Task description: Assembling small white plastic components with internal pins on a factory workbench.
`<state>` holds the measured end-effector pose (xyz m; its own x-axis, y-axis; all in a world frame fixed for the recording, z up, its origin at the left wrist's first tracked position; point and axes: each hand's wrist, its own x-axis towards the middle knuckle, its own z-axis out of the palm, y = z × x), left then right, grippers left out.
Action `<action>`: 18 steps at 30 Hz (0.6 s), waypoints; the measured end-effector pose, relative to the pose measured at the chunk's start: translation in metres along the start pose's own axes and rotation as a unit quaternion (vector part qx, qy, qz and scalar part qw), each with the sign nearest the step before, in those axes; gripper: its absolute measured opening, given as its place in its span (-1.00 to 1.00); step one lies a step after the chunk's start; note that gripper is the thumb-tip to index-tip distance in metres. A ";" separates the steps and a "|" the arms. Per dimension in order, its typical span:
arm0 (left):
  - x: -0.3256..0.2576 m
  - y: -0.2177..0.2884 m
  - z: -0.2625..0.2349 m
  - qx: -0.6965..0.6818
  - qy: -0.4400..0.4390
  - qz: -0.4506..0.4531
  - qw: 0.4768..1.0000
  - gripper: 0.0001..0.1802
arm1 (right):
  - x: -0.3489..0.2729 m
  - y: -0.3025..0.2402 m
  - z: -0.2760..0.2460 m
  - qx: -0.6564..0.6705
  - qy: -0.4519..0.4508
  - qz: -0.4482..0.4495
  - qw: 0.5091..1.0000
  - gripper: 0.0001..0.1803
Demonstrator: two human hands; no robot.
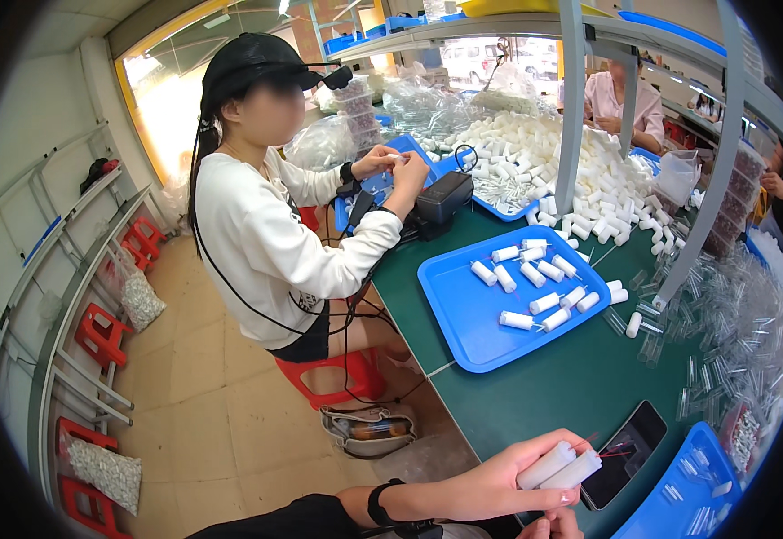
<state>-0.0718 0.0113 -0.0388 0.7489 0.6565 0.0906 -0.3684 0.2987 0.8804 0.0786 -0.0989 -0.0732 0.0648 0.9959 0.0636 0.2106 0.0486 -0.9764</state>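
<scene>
My left hand [499,481] reaches in from the lower edge, a black strap on its wrist. Its fingers and thumb are closed round two white plastic cylinders [559,469] lying side by side. Thin red wires stick out from their ends. Just below, at the bottom edge, part of my right hand [553,525] shows with curled fingers; whatever it may hold is hidden. A black phone [625,454] lies on the green table [535,404] beside my left hand. Farther off, a blue tray [472,337] carries several similar white cylinders with thin pins or wires at their ends.
A co-worker [270,225] sits at the left, handling something small over another blue tray. White cylinders form a large pile [535,153] at the back. Clear tubes [724,332] lie at the right, above a blue tray [710,440] of small parts. A grey shelf post [701,198] rises there.
</scene>
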 end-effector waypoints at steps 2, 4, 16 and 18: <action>0.001 -0.001 -0.001 0.025 -0.001 0.011 1.000 -0.51 | 0.001 -0.002 0.002 0.022 0.006 0.021 1.000 -0.74; 0.001 0.000 -0.001 0.041 0.019 0.016 0.999 -0.51 | 0.002 -0.005 0.006 0.085 0.047 0.032 0.995 -0.74; 0.001 0.011 -0.004 -0.081 0.039 -0.020 0.996 -0.50 | 0.004 -0.005 0.004 0.069 0.015 0.039 0.997 -0.69; 0.003 0.013 -0.008 -0.087 0.055 -0.017 0.995 -0.50 | 0.005 -0.004 0.003 0.058 0.014 0.031 0.998 -0.69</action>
<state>-0.0788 0.0222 -0.0311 0.7013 0.7129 0.0034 -0.4418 0.4309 0.7869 0.0750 -0.0939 -0.0693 0.1014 0.9948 0.0073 0.0915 -0.0020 -0.9958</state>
